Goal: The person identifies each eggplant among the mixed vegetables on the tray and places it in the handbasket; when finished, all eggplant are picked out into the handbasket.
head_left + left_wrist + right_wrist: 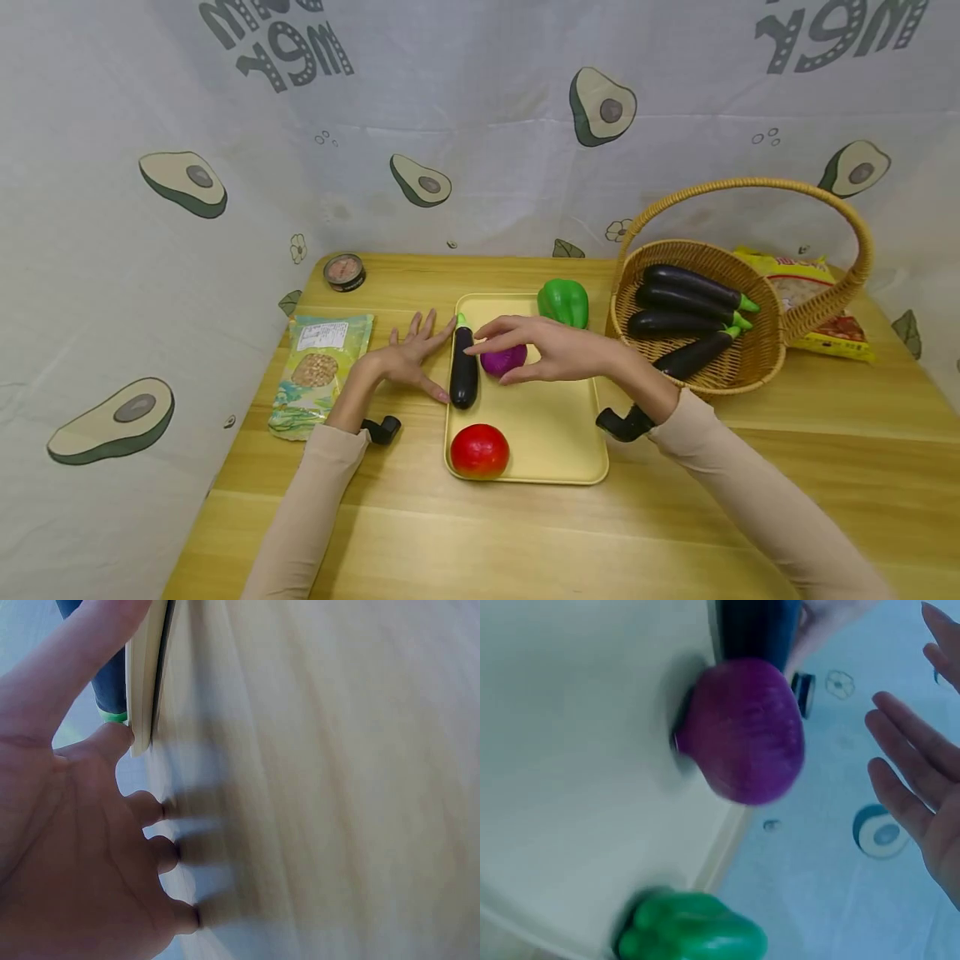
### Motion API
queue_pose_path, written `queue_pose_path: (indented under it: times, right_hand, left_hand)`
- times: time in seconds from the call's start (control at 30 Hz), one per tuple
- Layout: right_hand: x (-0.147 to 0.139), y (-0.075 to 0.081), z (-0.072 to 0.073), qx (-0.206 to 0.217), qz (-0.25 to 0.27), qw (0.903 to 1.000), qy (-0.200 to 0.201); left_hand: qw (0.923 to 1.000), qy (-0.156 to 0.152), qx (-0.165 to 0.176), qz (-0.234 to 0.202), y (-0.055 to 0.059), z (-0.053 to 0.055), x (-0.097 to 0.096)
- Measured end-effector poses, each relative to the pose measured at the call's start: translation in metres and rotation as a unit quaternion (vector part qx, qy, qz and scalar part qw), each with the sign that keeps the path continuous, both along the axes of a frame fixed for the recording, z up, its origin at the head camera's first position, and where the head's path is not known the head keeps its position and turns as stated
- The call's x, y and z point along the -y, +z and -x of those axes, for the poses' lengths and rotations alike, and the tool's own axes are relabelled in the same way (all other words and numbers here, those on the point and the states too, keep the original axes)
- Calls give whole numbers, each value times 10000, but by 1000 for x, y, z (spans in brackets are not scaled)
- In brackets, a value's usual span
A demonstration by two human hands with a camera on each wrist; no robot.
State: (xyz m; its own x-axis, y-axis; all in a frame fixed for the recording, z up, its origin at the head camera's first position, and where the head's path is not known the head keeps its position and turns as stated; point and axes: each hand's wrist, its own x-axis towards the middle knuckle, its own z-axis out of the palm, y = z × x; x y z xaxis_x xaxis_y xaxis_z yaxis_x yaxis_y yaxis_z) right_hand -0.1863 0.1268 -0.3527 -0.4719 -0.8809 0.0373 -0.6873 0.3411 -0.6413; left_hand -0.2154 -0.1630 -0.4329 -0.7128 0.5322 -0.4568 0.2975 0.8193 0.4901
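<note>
A yellow tray holds an eggplant, a purple onion, a green bell pepper and a red tomato. My left hand has its fingers spread on the table, with index finger and thumb right at the tray's left edge beside the eggplant. Over the onion hovers my right hand, fingers extended and thumb apart. The right wrist view shows a gap between that hand and the onion. Part of the onion is hidden under the fingers in the head view.
At the right stands a wicker basket with a tall handle and several eggplants inside. Behind it lies a yellow snack bag. A sealed food pouch is left of my left hand, and a small round tin sits at the back left.
</note>
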Motion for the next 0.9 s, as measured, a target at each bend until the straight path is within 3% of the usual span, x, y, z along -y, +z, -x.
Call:
queue_pose_path:
  times: [0.33,0.9]
  right_hand:
    - [33,-25,9,-242,-140,9988,413]
    - [52,-39,19,-458,-717,9948,567]
  left_hand:
    - [10000,-47,-46,30,-1,0,-1]
    - [10000,7,53,-57,3,-1,-1]
